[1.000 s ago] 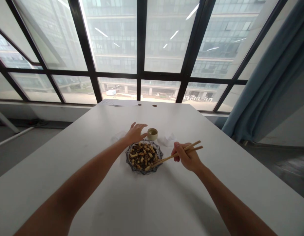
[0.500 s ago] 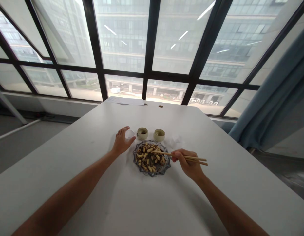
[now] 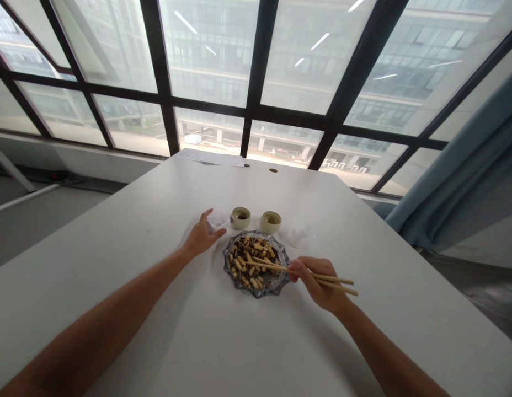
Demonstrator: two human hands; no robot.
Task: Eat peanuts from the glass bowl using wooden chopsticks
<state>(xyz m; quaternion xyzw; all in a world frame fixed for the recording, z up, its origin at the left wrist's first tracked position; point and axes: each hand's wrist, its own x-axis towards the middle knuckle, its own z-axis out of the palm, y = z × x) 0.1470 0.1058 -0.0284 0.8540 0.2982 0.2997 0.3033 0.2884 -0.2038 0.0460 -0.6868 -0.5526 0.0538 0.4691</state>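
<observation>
My right hand [image 3: 320, 281] grips a pair of wooden chopsticks [image 3: 334, 282]. Their tips reach into a scalloped clear glass dish [image 3: 284, 278] filled with unshelled peanuts [image 3: 256, 282] and dark, slender seeds that look like sunflower seeds. Nothing can be clearly seen pinched between the tips. Left of the dish, my left hand [image 3: 200, 237] curves around a small white cup [image 3: 218, 221], thumb on the near side and fingers on the far side. Just behind the dish stand two pale green teacups, the left one [image 3: 240, 219] and the right one [image 3: 270, 223].
A crumpled, whitish translucent item [image 3: 301, 236] lies right of the teacups. Papers [image 3: 212, 158] rest at the far edge of the white table [image 3: 223, 342], near two small round holes. Beyond stand tall windows, with a blue curtain [image 3: 450, 182] on the right.
The chopstick tips have moved slightly left and nearer within the dish. My left hand has closed in around the white cup. The whole view has shifted a little.
</observation>
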